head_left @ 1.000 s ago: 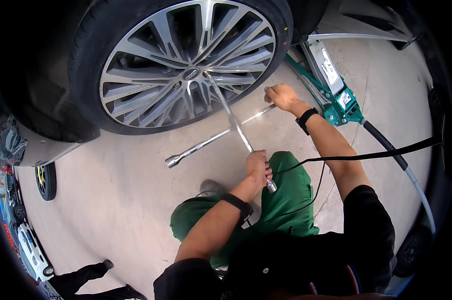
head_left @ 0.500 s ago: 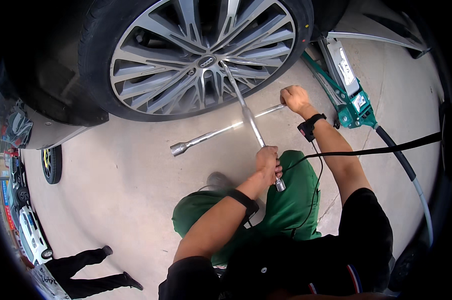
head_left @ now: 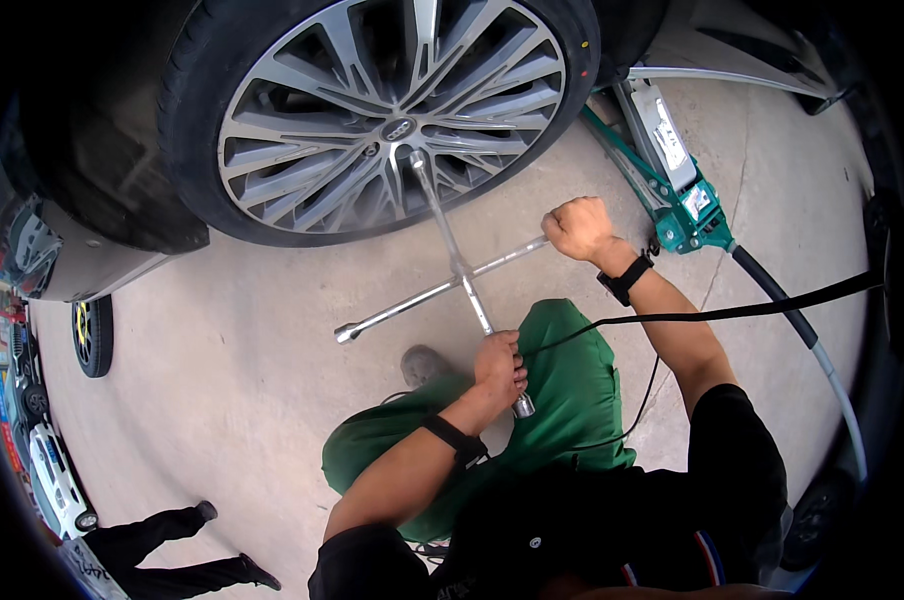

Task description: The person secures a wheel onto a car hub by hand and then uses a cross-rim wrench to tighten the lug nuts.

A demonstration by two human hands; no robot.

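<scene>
A four-way lug wrench (head_left: 445, 232) of bright metal reaches from my lap toward the car wheel (head_left: 312, 165). Its far socket is near the hub, just below the round centre cap (head_left: 398, 130); whether it touches a bolt I cannot tell. My left hand (head_left: 499, 368) is wrapped round the near arm of the wrench, a little above that arm's socket end. With closed fingers, my right hand (head_left: 578, 230) grips the end of the right-hand cross arm, hiding its tip. The left cross arm points free over the floor.
A green floor jack (head_left: 689, 205) stands right of the wheel, its long handle curving toward the lower right. A black strap (head_left: 742, 312) crosses above my right forearm. At far left are a spare wheel (head_left: 94, 338), a white car (head_left: 58, 480) and a person's dark-trousered legs (head_left: 162, 528).
The wrench's far socket has come away from the spot right of the centre cap and moved down and left. Both hands went with it, keeping their grip.
</scene>
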